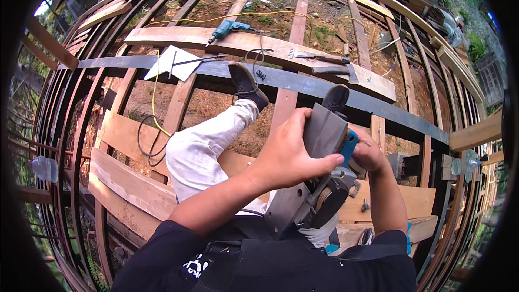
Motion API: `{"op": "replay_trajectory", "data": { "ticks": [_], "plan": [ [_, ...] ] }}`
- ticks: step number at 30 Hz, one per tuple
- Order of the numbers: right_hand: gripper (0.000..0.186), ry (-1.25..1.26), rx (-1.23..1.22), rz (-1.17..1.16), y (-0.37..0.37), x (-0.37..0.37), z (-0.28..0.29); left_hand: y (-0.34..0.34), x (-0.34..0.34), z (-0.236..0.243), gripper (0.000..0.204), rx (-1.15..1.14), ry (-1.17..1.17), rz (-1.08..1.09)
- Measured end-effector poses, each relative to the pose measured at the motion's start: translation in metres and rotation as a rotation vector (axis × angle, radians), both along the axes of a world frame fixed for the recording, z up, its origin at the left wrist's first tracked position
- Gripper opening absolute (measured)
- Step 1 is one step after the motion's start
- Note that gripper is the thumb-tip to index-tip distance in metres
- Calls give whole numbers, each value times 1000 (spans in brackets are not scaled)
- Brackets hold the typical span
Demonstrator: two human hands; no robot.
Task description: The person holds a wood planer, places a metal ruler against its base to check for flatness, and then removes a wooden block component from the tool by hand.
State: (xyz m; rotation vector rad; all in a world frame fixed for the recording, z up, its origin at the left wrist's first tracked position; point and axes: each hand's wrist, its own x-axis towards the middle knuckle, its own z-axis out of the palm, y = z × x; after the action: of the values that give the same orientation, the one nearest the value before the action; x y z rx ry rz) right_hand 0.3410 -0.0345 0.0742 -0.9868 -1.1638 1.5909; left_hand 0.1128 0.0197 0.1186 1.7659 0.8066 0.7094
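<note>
An electric planer (323, 134) with a grey metal sole and teal body is tilted up over my lap. My left hand (289, 154) grips it from the side, thumb across the teal part and fingers around the metal. On its other side, my right hand (370, 151) has curled fingers against the teal body; the planer partly hides them. A dark round part and a belt-like ribbed piece show on the planer's near side. My legs in white trousers (197, 148) stretch out beneath, dark shoes on the beam.
A grey metal beam (303, 82) crosses ahead. Beyond it, a plank (178, 35) carries a teal power drill (224, 31), a hatchet (338, 70) and a black-handled tool (324, 58). A white sheet (184, 65) bears dark rods. Yellow cord (155, 103) trails across joists with open gaps above dirt.
</note>
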Motion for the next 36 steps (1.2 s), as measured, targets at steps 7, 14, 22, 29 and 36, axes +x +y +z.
{"op": "replay_trajectory", "data": {
  "ticks": [7, 14, 22, 29, 36],
  "plan": [
    [43, -448, 172, 585, 3, 25, 54, 12, 2, 3, 85, 163, -134, -331],
    [42, -416, -119, 698, -29, -12, 63, -14, -7, -3, 88, 191, -97, -470],
    [45, -1078, 182, 512, -52, -22, 69, -21, -12, -1, 85, 153, -32, -463],
    [45, -1113, 19, 470, -50, -32, 82, -19, -7, -7, 81, 96, -46, -461],
    [47, -751, 21, 723, -47, -16, 57, -21, -7, 0, 70, 166, -78, -444]
  ]
}}
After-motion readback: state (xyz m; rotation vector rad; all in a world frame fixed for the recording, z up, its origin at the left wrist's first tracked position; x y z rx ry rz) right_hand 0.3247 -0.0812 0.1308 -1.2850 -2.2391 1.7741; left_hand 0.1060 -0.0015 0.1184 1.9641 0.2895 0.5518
